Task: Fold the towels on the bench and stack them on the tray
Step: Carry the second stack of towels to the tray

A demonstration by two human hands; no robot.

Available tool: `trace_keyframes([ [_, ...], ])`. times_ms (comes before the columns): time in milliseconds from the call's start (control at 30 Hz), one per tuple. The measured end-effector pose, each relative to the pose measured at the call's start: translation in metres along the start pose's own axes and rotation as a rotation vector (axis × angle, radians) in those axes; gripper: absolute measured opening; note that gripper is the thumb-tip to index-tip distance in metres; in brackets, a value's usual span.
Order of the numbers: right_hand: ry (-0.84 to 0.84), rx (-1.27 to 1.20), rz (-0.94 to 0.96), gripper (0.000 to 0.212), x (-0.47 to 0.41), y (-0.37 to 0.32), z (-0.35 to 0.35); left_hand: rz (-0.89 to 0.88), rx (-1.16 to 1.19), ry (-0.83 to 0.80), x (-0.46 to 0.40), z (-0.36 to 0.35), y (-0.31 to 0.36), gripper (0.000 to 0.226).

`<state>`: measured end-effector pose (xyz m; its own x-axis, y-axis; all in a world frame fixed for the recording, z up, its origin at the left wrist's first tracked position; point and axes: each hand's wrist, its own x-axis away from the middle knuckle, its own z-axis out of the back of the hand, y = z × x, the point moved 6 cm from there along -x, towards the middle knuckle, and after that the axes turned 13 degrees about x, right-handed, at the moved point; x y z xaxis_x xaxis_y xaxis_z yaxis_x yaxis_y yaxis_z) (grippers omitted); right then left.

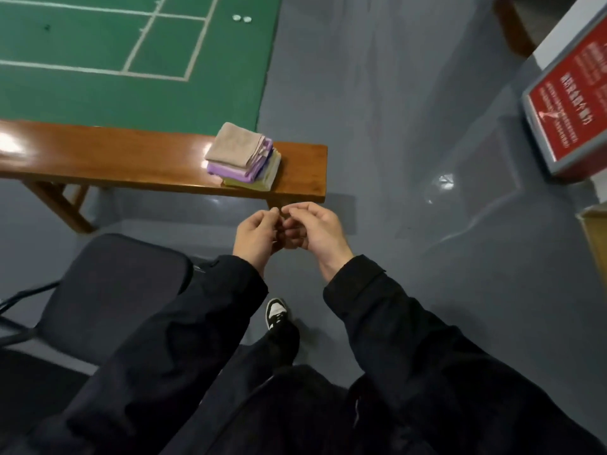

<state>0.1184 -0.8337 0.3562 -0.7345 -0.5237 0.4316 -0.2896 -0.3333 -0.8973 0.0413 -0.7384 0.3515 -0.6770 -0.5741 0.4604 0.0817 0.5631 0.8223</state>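
1. Towels (243, 156) are already folded and stacked near the right end of the bench (131, 156): beige on top, purple under it, pale yellow-green at the bottom. The edges are roughly squared, with the lower layers stepping out toward the right.
2. I can't pick out a tray. The bottom yellow-green layer could be a towel or a shallow tray, and this view doesn't settle it. If it's only towels, the stack is not on the tray yet.
3. The stack sits close to the near edge and the bench end, probably so you can reach it from where you stand (easy to knock off, I'd guess).
4. Your left hand (258, 236) is off the bench, held in front of you below its near edge, with the fingers curled in and no cloth in them.
5. Your right hand (315, 229) is just beside the left, fingertips touching or nearly so. The fingers are curled too and hold nothing that I can see.
6. Both forearms angle inward, wrists slightly raised. Neither hand touches the towels or the bench.
7. My read: folding is done. The only open question is whether a tray transfer remains.
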Motion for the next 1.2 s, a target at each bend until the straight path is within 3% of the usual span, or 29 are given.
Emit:
trace_keyframes([
  [267,0.014,-0.006,-0.048,0.016,-0.154,-0.072,-0.004,0.013,-0.046,0.01,-0.161,-0.022,0.076,0.016],
  [633,-0.081,0.044,-0.295,0.011,-0.339,-0.048,-0.048,0.066,-0.164,0.197,-0.324,0.019,0.091,0.01],
  [667,-0.087,0.035,-0.327,0.017,-0.345,-0.047,-0.052,0.044,-0.208,0.207,-0.335,0.025,0.094,0.007],
  [700,-0.086,0.025,-0.348,0.025,-0.35,-0.046,-0.054,0.02,-0.255,0.22,-0.346,0.033,0.098,0.019],
  [867,-0.168,0.106,-0.32,0.102,-0.398,-0.021,-0.069,0.067,-0.591,0.299,-0.427,0.095,0.098,0.106],
  [933,-0.146,0.149,-0.359,0.112,-0.417,0.0,-0.076,0.161,-0.651,0.285,-0.461,0.119,0.089,0.121],
  [1067,-0.069,0.112,-0.485,0.148,-0.448,0.035,-0.097,0.433,-0.529,0.174,-0.519,0.16,0.053,0.12],
  [1167,-0.018,0.098,-0.538,0.157,-0.472,0.059,-0.112,0.531,-0.434,0.06,-0.535,0.164,0.027,0.078],
  [1200,0.001,0.099,-0.557,0.156,-0.48,0.069,-0.115,0.561,-0.379,0.034,-0.54,0.165,0.019,0.074],
])
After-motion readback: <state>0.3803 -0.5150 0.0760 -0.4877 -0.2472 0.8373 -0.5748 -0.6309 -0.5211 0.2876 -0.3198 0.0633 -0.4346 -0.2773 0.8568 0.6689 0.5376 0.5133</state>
